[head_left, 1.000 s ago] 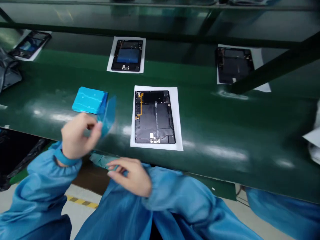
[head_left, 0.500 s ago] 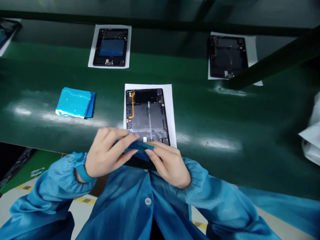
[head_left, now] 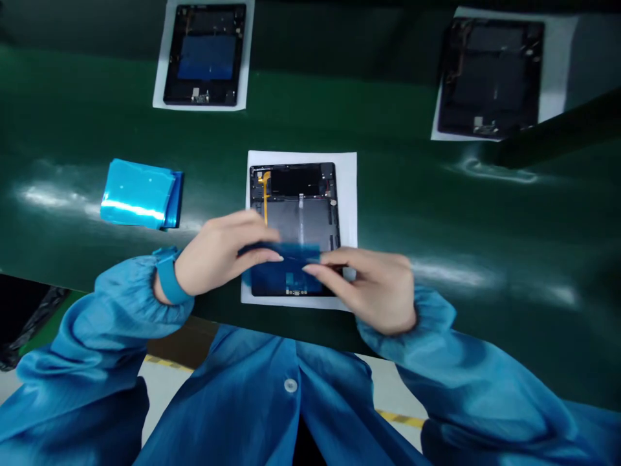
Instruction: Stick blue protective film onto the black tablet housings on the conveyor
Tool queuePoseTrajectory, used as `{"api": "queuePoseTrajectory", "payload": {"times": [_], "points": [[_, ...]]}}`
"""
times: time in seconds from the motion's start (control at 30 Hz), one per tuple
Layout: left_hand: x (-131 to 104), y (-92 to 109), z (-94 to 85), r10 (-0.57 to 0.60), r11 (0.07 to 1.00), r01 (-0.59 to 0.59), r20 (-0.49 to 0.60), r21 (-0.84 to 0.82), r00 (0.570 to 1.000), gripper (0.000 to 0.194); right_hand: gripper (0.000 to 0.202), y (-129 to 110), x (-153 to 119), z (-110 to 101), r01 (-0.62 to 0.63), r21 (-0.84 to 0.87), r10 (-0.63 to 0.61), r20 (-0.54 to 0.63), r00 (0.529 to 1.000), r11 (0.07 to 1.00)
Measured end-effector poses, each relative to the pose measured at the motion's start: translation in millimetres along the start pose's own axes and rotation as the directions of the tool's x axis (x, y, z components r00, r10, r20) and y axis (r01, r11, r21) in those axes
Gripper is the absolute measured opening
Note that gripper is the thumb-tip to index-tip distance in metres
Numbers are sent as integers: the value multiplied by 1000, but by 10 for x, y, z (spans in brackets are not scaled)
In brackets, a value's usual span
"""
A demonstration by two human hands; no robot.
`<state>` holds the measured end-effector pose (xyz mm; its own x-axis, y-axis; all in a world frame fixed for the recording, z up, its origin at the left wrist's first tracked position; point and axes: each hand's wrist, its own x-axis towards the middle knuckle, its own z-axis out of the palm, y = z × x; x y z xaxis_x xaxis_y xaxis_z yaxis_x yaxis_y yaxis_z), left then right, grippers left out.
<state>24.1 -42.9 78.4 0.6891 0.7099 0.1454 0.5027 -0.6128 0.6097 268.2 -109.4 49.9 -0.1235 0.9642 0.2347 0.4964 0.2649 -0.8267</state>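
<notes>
A see-through blue film sheet [head_left: 269, 275] is held between my two hands over the lower part of an opened tablet [head_left: 315, 220]. My left hand [head_left: 220, 252] pinches the film's upper left edge between thumb and fingers. At the upper right edge, my right hand [head_left: 376, 281] pinches it the same way. The tablet lies on a white sheet [head_left: 348, 194], with its inside facing up. An orange flex cable [head_left: 266, 194] runs down its left side, and a pale strip crosses its grey middle. The film tints the tablet's lower edge and connector parts blue.
A stack of shiny blue film sheets [head_left: 136, 194] lies to the left on the green table [head_left: 398, 194]. Two more opened tablets rest on white sheets farther back: one with a blue film [head_left: 206, 57], another at right [head_left: 492, 77]. A dark bar [head_left: 572, 129] reaches in from the right.
The film has moved up and forward over the tablet and is now spread flatter. My hands are farther apart, the right one shifted right. The view has tilted down closer to the table.
</notes>
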Motion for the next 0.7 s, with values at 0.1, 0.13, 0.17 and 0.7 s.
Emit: {"api": "queuePoseTrajectory", "payload": {"times": [0.1, 0.13, 0.17, 0.7], "points": [[120, -117, 97, -153, 981, 166, -132, 99, 979, 53, 23, 289, 124, -95, -250, 134, 254, -15, 967, 959], [124, -161, 123, -185, 969, 212, -196, 124, 963, 54, 27, 385, 163, -115, -324, 201, 332, -7, 943, 924], [115, -205, 144, -195, 964, 231, -236, 133, 952, 49, 31, 471, 196, -131, -379, 266, 391, 7, 920, 886], [142, -462, 328, 156, 988, -154, 232, -26, 960, 15, 14, 797, 124, -323, -376, 193, 395, -75, 915, 906]]}}
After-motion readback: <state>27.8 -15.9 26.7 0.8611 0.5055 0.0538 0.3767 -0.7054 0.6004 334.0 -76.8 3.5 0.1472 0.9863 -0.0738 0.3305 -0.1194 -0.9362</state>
